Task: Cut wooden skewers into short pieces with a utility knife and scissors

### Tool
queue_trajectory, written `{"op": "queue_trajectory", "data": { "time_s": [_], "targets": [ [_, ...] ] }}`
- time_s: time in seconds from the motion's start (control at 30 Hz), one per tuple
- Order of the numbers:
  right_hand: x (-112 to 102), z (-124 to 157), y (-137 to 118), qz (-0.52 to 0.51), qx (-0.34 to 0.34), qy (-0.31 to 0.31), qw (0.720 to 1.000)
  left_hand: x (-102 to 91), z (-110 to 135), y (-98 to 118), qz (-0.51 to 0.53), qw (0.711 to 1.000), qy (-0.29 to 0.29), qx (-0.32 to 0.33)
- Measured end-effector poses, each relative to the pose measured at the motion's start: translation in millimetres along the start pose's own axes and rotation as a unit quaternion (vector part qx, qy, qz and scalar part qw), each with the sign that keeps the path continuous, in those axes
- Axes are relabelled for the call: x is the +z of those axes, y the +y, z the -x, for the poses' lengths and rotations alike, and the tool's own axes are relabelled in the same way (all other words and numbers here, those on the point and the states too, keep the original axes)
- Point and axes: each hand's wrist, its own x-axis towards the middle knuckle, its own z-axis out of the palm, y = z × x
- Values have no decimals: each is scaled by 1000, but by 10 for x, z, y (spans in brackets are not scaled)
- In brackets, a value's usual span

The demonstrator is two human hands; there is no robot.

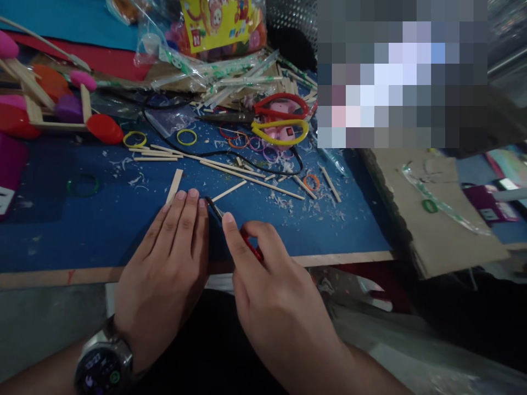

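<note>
My left hand [167,263] lies flat on the blue board [102,219], fingers together and stretched, its tips pressing the near end of a flat wooden stick [175,185]. My right hand [272,285] is closed around a red-handled cutter [253,248], forefinger laid along it, and the dark blade [214,207] points toward the left fingertips. A thin wooden skewer piece [229,191] lies just beyond the blade. A watch [102,362] is on my left wrist.
Loose skewers, wood shavings and rubber bands litter the blue board. Red and yellow scissors [280,118] lie at the back. A stick frame with coloured caps [53,104] sits far left. Plastic bags of parts [206,38] are behind, and brown cardboard [436,219] lies right.
</note>
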Motion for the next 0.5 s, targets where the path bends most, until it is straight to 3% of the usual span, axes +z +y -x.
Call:
{"op": "queue_trajectory", "data": {
  "time_s": [0.27, 0.5],
  "targets": [
    [18, -93, -7, -3, -8, -15, 1000, -12, -10, -3, -2, 1000, 4, 5],
    [17, -4, 15, 9, -18, -7, 1000, -14, -14, 40, -31, 999, 7, 9]
  ]
}}
